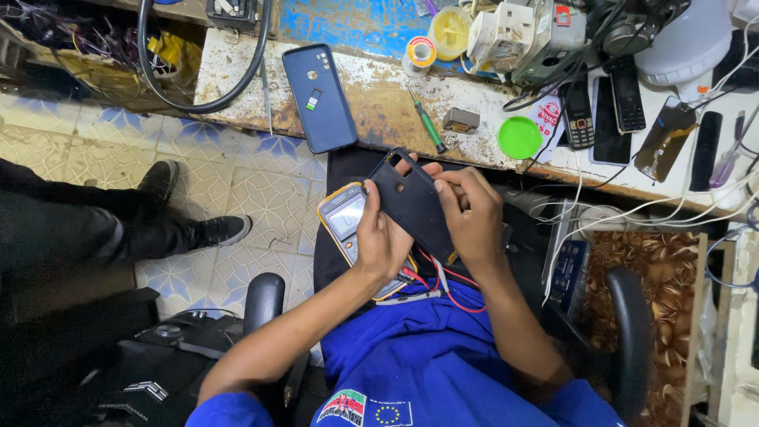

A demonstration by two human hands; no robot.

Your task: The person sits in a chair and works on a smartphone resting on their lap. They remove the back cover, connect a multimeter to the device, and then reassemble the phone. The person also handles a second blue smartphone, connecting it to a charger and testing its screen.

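A black phone back cover sits at the centre of the view, held above the person's lap between both bare hands. Its long axis runs on a slant, from the far left corner near the workbench edge down toward the near right. A few small cut-out holes show on its dark face.

The left hand wraps the cover's left long edge, thumb pressed on the face and fingers curled behind it. The right hand grips the opposite long edge, fingertips pressed together on the upper right side. Both hands touch the cover; neither is clearly nearer than the other, since it lies between them.

Just under the left hand, on the lap, rests a yellow-edged multimeter with a grey screen, partly hidden by the cover. Red and black test leads trail from it across the blue garment.

Farther away, on the worn workbench, a dark blue smartphone lies face down to the far left of the hands. A green-handled screwdriver and a small brown block lie just beyond the cover. A round green lid sits to the right, with several older handsets and tangled white cables past it. Another person's dark shoes rest on the patterned tile floor at far left.
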